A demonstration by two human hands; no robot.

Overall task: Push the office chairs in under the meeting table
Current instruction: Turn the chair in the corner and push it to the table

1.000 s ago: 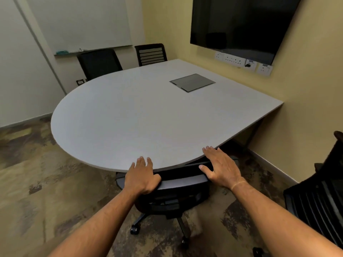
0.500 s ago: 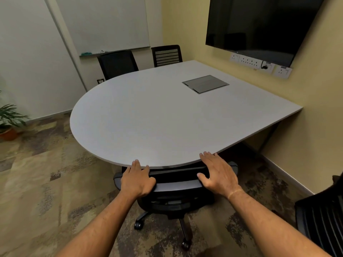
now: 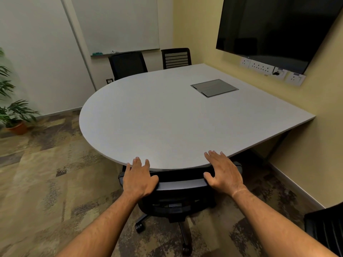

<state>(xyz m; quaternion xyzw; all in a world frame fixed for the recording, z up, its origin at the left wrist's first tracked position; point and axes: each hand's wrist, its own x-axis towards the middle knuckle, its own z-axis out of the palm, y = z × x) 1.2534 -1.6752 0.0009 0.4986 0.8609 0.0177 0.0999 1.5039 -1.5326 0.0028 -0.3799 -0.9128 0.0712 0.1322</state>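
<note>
Both my hands on the top edge of the black office chair's backrest [image 3: 181,184], at the near curved edge of the grey meeting table [image 3: 167,115]. My left hand [image 3: 139,179] lies over the backrest's left end, fingers straight and slightly apart, tips reaching the table rim, thumb hooked along the back edge. My right hand [image 3: 223,173] lies over the right end, fingers spread flat, tips over the table rim, thumb on the backrest's near face. Chair seat is tucked beneath the tabletop; backrest just at the table edge; castors [image 3: 139,226] and base on the patterned carpet [image 3: 46,182] on my side of the table. Two more black chairs at the table's far side: one solid-backed [image 3: 128,64], one slatted [image 3: 176,58]. Another chair's corner [image 3: 324,232] to the table's near right. Flush hatch [image 3: 214,88] set in the tabletop toward the wall.
</note>
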